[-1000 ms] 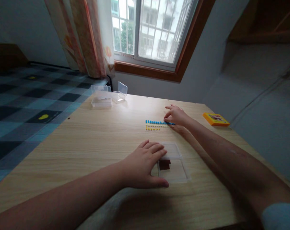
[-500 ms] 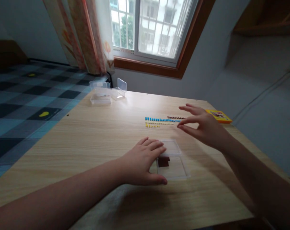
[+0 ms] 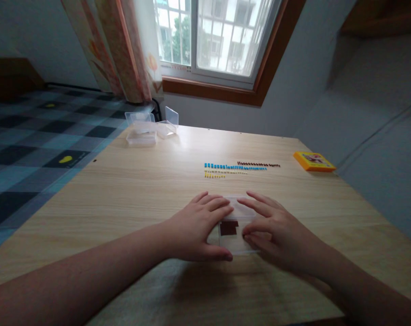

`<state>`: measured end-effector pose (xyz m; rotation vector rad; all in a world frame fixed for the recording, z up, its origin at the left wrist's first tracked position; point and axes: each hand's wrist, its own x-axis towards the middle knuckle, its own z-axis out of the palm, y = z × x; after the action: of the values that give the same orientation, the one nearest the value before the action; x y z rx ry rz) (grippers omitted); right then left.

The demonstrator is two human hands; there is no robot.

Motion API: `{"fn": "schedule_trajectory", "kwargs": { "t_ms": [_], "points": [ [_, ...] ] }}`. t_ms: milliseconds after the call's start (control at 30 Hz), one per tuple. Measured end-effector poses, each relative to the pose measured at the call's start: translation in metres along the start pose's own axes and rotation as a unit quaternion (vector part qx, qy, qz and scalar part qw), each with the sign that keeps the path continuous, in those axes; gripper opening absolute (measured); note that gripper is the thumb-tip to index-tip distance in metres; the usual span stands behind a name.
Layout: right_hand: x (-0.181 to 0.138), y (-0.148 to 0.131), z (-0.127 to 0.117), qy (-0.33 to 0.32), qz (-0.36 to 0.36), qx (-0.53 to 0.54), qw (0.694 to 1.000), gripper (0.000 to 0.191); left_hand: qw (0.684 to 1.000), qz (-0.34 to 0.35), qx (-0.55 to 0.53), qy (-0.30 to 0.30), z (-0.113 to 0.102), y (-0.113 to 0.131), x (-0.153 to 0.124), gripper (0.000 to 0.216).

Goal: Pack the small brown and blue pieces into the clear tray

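Observation:
My left hand (image 3: 201,226) rests with its fingers spread on the left side of an open clear plastic box (image 3: 239,246). Inside the box's near half lies a patch of dark brown pieces (image 3: 229,228) set together. My right hand (image 3: 276,228) is over the box's right side, thumb and forefinger pinched just right of the brown patch. Whatever the pinch holds is too small to make out. Beyond the hands, tiny pieces stand in rows: blue pieces (image 3: 225,166), dark brown pieces (image 3: 259,164), pale pieces (image 3: 229,172) and yellow pieces (image 3: 214,175).
Several open clear plastic boxes (image 3: 140,138) stand at the table's far left corner. A yellow box (image 3: 314,161) with a picture lies near the right edge. The wooden table (image 3: 106,199) borders a checked bed (image 3: 38,149) on the left and a window wall behind.
My right hand has moved from the rows of pieces down and toward me to the clear box, its fingers still pinched. My left hand has stayed on the box.

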<state>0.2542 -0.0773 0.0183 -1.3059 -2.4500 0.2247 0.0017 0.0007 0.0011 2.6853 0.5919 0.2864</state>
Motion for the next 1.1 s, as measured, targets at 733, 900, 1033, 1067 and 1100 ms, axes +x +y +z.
{"fn": "schedule_trajectory", "kwargs": {
  "t_ms": [733,900,1033,1067,1100],
  "points": [
    [-0.002,0.004,0.0,-0.003,-0.03,0.007,1.0,0.032,1.0,0.007,0.005,0.013,0.002,-0.001,0.0,0.09],
    [-0.001,0.003,0.0,-0.019,-0.019,0.016,1.0,0.03,1.0,0.005,0.014,0.003,0.001,0.0,0.0,0.091],
    [0.0,0.005,0.002,-0.011,-0.008,0.053,0.998,0.023,1.0,0.003,0.012,0.006,0.001,0.0,0.0,0.09],
    [0.0,0.006,0.002,-0.014,-0.001,0.063,0.998,0.022,1.0,0.004,0.011,0.008,0.002,0.0,0.0,0.09],
    [0.001,0.006,0.003,-0.017,0.007,0.073,0.997,0.021,1.0,0.006,0.009,0.009,0.002,-0.001,0.0,0.09]
  ]
}}
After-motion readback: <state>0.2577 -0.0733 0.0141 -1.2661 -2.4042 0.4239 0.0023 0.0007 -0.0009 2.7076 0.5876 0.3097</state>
